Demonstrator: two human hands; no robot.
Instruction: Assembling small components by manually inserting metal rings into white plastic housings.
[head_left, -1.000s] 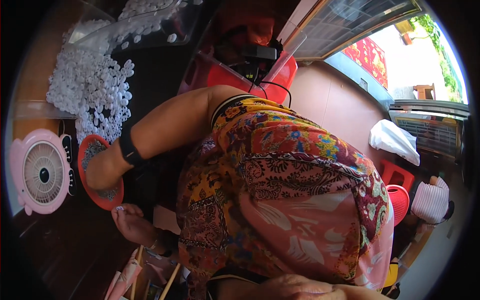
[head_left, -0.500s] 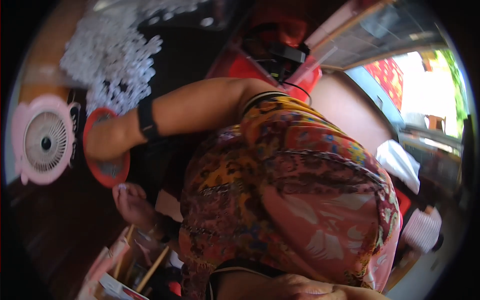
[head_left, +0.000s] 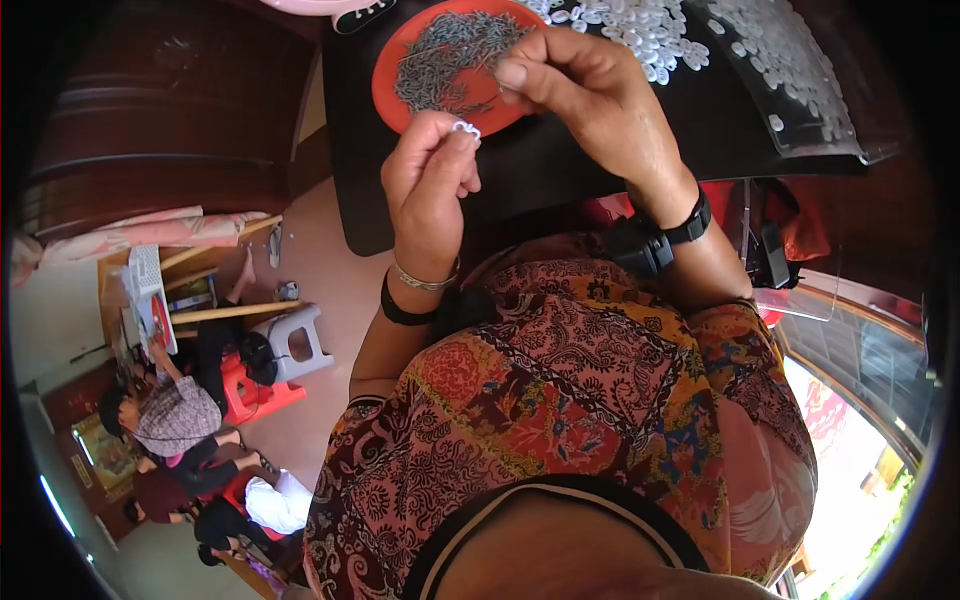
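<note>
Between thumb and forefinger, my left hand (head_left: 430, 190) pinches a small white plastic clip (head_left: 466, 130) just in front of the orange-red plate (head_left: 388, 75). Grey metal nails (head_left: 440, 60) are heaped on that plate. My right hand (head_left: 590, 95) is held over the plate's right side, its thumb and forefinger pressed together. Whatever lies between those fingertips is too small or hidden to make out. Behind and right of my right hand, loose white plastic clips (head_left: 650, 40) are spread on the black table (head_left: 345, 140).
A clear plastic tray (head_left: 820, 150) with more white pieces lies at the table's right. Part of a pink fan (head_left: 310, 5) shows at the far edge. To the left, several people sit near a grey stool (head_left: 300, 345) and a red stool (head_left: 255, 395).
My right hand has come away from the plate's surface and is raised near my left hand. The view has turned, bringing both hands to the upper middle.
</note>
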